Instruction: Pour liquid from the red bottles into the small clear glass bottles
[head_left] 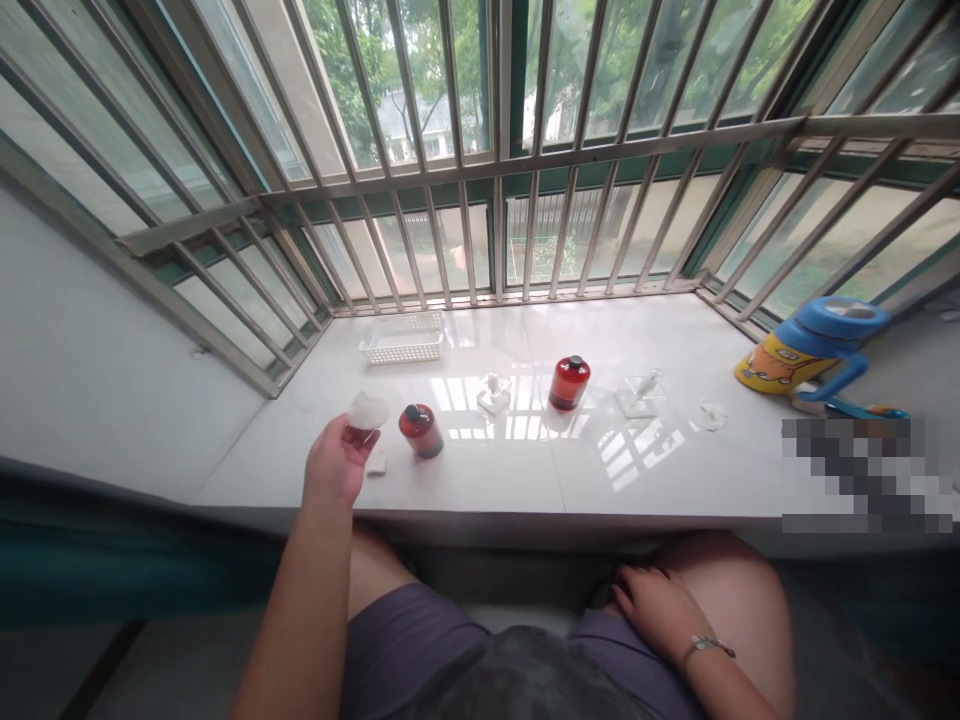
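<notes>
White wad (367,411) is pinched between the thumb and fingers of the left hand (341,455) in the head view, held over the near left part of the sill (480,480). That forearm crosses the sill's near edge, and a small white piece (376,465) lies just to the right of the hand. Right of it, near the wad but apart, stands a dark-capped red bottle (422,434), with a narrow gap between it and the grip. Farther right come a small clear vessel (493,397), a second red bottle (570,385), a larger clear vessel (639,396) and a crumpled white scrap (711,415), each spaced from the next. Between this row and the near edge runs a broad strip of sill, giving room to move sideways. At the far left, a white basket (403,340) sits near the far edge, where metal window bars (427,245) limit reach. On the far right, a blue-and-yellow flask (806,345) stands near the bars. The right hand (660,605) rests on the right thigh (739,585), below the near edge; I cannot tell whether its grip is spread or pressed together.
</notes>
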